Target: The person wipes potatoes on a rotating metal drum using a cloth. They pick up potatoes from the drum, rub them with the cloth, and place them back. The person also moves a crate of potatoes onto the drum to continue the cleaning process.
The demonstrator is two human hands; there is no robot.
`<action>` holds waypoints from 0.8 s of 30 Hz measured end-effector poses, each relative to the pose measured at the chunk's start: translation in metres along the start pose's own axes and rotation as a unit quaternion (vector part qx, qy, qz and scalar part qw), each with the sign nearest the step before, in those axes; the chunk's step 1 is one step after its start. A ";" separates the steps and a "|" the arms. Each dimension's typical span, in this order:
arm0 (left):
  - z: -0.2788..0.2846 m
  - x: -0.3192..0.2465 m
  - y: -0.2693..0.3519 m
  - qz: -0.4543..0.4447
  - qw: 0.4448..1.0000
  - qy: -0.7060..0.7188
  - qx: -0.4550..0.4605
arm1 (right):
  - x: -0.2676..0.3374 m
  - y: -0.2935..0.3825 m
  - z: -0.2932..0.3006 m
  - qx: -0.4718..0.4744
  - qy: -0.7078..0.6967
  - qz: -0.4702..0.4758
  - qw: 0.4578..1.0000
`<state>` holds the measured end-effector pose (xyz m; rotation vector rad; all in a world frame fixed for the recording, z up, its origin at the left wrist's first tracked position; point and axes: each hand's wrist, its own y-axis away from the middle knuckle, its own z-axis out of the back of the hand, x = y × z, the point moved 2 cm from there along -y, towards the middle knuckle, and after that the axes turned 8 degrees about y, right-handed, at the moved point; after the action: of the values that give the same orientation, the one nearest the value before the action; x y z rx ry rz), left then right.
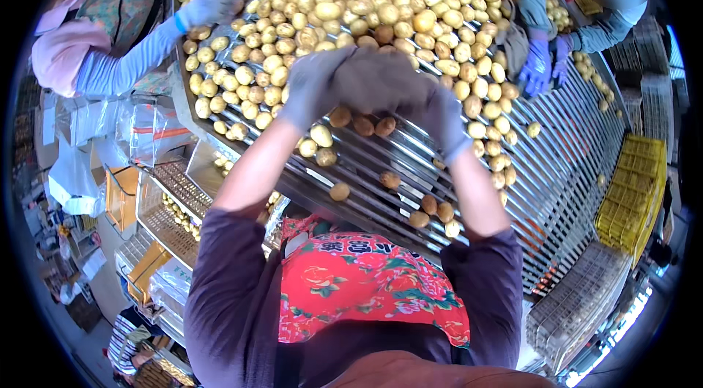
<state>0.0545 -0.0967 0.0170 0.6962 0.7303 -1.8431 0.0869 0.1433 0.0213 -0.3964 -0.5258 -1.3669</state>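
Both my hands wear grey gloves and are blurred by motion above a sloping bed of metal rollers (554,168). A bunched dark grey-brown cloth (379,80) stretches between them. My left hand (318,83) grips its left side, and my right hand (445,116) has the right side. Round yellow-brown produce (329,12), perhaps potatoes, lies thickly beyond the cloth. Just below the cloth sit three browner pieces (363,125). Nearer my body, several loose pieces (429,204) rest on the rollers. The cloth hides part of the heap.
At the left, a co-worker's gloved hand (211,6) reaches over the produce. Another co-worker's purple-gloved hands (541,64) are at the right beside a grey cloth (512,39). Yellow crates (631,196) and grey crates (579,300) flank the rollers; a plastic basket (170,218) stands lower left.
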 end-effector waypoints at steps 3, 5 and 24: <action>0.030 0.052 0.064 -0.113 0.966 -0.223 -0.067 | 0.069 0.025 -0.035 0.165 0.116 0.076 0.976; 0.013 0.116 0.084 -0.112 0.946 -0.298 -0.068 | 0.061 0.044 -0.118 0.145 0.211 0.195 0.947; -0.095 0.121 -0.173 -0.143 0.923 -0.354 -0.045 | -0.014 -0.076 -0.096 -0.152 0.246 0.024 0.957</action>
<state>-0.1352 -0.0408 -0.1041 -0.1703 0.4360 -2.1119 0.0218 0.0890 -0.0684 -0.2964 0.1079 -1.4387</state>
